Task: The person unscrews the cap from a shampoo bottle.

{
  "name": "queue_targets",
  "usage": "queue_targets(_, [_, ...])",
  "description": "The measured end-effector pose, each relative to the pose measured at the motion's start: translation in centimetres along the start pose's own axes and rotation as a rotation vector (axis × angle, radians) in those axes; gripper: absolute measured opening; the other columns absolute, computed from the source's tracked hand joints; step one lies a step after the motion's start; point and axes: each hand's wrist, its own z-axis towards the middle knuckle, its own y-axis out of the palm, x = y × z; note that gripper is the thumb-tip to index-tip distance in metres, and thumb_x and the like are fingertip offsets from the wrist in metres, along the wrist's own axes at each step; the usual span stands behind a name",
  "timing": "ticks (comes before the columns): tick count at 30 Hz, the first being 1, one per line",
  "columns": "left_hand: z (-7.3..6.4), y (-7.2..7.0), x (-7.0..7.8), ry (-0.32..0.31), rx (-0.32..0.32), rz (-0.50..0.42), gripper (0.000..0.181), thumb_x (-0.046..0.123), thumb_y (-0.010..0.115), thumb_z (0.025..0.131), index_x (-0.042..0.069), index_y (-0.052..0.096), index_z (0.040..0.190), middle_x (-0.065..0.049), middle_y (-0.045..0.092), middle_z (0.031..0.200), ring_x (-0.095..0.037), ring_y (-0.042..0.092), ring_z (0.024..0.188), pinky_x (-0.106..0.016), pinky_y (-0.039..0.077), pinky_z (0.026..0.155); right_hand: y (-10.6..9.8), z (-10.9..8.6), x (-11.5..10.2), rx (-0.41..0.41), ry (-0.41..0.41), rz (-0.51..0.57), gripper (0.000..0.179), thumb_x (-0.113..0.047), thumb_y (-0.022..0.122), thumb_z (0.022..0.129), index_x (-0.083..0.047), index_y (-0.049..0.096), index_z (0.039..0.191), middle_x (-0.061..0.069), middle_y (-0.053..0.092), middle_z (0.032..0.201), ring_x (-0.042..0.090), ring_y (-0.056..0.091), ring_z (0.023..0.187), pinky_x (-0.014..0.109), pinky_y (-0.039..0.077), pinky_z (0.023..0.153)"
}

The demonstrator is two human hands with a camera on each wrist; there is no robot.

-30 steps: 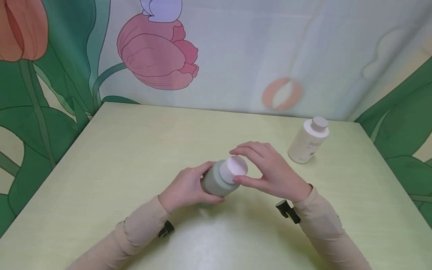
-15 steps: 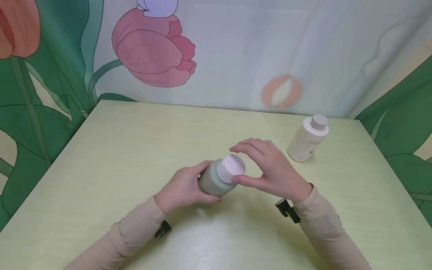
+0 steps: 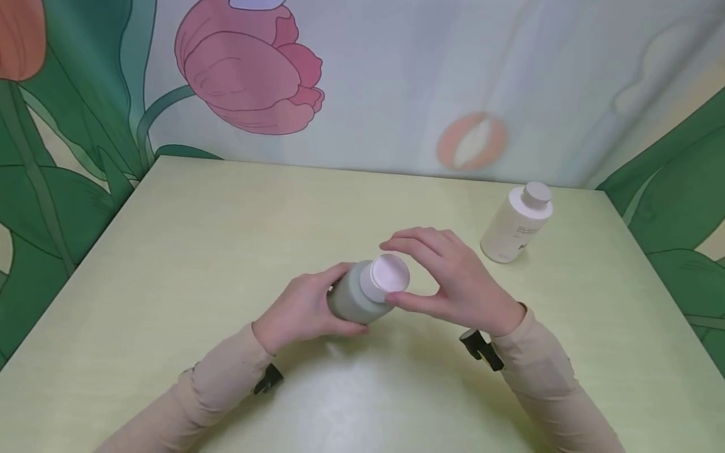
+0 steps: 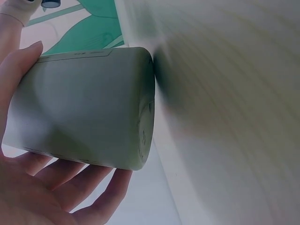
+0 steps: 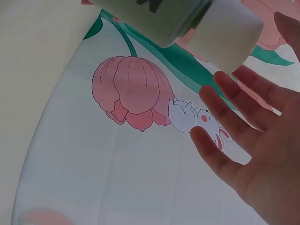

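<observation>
In the head view my left hand (image 3: 300, 313) grips a grey-green bottle (image 3: 350, 297) around its body, thumb on the near side. The bottle leans to the right, its white cap (image 3: 392, 274) facing up and right. From the left wrist, the bottle's base (image 4: 146, 112) shows just above the table, with the fingers curled under its side. My right hand (image 3: 450, 277) is spread around the cap, the thumb overlapping its lower edge. In the right wrist view the loosely extended fingers (image 5: 232, 119) stand close by the cap, with a gap between thumb and cap.
A white capped bottle (image 3: 517, 225) stands upright at the back right of the pale yellow-green table (image 3: 238, 220). Behind it hangs a cloth backdrop (image 3: 385, 94) with printed tulips and leaves. Black wrist devices (image 3: 481, 350) sit below both forearms.
The view has tipped slightly, so the table and backdrop sit higher. Both hands and the bottle keep nearly the same pose, the bottle moving slightly left and up in view.
</observation>
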Motion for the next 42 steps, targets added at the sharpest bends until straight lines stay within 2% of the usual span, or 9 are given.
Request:
queue_targets(5, [-0.09,0.05,-0.02,0.001,-0.005,0.000,0.078,0.036,0.089,0.064,0.022,0.053,0.132,0.003,0.067,0.114,-0.015,0.063,0.099,-0.034,0.049,0.086,0.06,-0.10,-0.10,0.003,0.009,-0.010,0.044,-0.033,0.078,0.079,-0.012,0.064,0.116,0.000,0.066,0.110,0.014,0.062,0.101,0.035,0.044,0.086])
queue_targets(10, [-0.10,0.07,-0.10,0.014,-0.003,0.003,0.078,0.035,0.089,0.064,0.023,0.053,0.132,0.003,0.067,0.113,-0.015,0.064,0.098,-0.034,0.049,0.086,-0.16,-0.22,-0.09,-0.032,-0.019,0.036,0.046,-0.022,0.075,0.080,-0.012,0.063,0.124,0.001,0.065,0.120,0.016,0.061,0.110,0.035,0.043,0.090])
queue_targets(13, [0.02,0.07,-0.17,0.024,0.002,0.007,0.077,0.035,0.089,0.064,0.022,0.053,0.131,0.003,0.068,0.113,-0.015,0.064,0.097,-0.034,0.049,0.086,-0.22,-0.13,-0.19,-0.035,-0.010,0.035,0.053,-0.028,0.077,0.080,-0.012,0.060,0.127,0.001,0.063,0.123,0.017,0.060,0.111,0.035,0.044,0.090])
queue_targets(17, [0.19,0.01,-0.14,0.023,0.002,0.016,0.076,0.035,0.089,0.064,0.022,0.054,0.130,0.003,0.068,0.112,-0.015,0.064,0.096,-0.034,0.049,0.085,-0.18,0.06,-0.42,-0.036,0.013,0.041,0.054,-0.031,0.079,0.080,-0.010,0.060,0.126,0.001,0.063,0.117,0.014,0.061,0.103,0.029,0.049,0.089])
queue_targets(22, [0.12,-0.03,-0.03,0.013,-0.003,0.021,0.076,0.036,0.088,0.064,0.022,0.053,0.131,0.002,0.068,0.112,-0.016,0.064,0.097,-0.034,0.049,0.085,-0.24,-0.04,-0.61,-0.069,-0.023,0.075,0.048,-0.015,0.075,0.082,-0.009,0.060,0.127,0.004,0.062,0.120,0.015,0.062,0.106,0.028,0.052,0.090])
queue_targets(27, [-0.01,0.11,0.02,0.013,0.001,0.023,0.076,0.035,0.088,0.064,0.022,0.053,0.130,0.002,0.068,0.111,-0.015,0.064,0.096,-0.034,0.049,0.085,-0.28,-0.16,-0.87,-0.071,-0.021,0.026,0.055,-0.026,0.075,0.084,-0.009,0.056,0.133,0.005,0.060,0.126,0.018,0.060,0.113,0.030,0.050,0.096])
queue_targets(32, [-0.04,0.26,0.03,0.023,0.002,0.015,0.076,0.035,0.089,0.064,0.022,0.053,0.130,0.003,0.068,0.112,-0.015,0.064,0.097,-0.034,0.049,0.086,0.04,-0.12,-0.75,-0.087,-0.003,-0.061,0.056,-0.036,0.076,0.082,-0.012,0.058,0.129,0.000,0.065,0.116,0.015,0.063,0.099,0.031,0.051,0.083])
queue_targets(34, [-0.01,0.29,0.04,0.025,0.003,0.019,0.076,0.035,0.089,0.064,0.022,0.053,0.130,0.003,0.068,0.112,-0.015,0.064,0.096,-0.034,0.049,0.086,0.15,-0.05,-0.66,-0.099,-0.011,-0.070,0.054,-0.034,0.076,0.082,-0.013,0.059,0.128,-0.001,0.065,0.114,0.014,0.063,0.095,0.030,0.050,0.080])
queue_targets(42, [-0.05,0.30,0.07,0.021,0.004,0.024,0.075,0.035,0.089,0.064,0.025,0.054,0.129,0.005,0.067,0.112,-0.014,0.063,0.096,-0.034,0.048,0.086,-0.09,-0.04,-0.51,-0.156,-0.085,0.027,0.049,-0.013,0.073,0.081,-0.011,0.057,0.128,0.001,0.062,0.123,0.017,0.060,0.110,0.032,0.050,0.092])
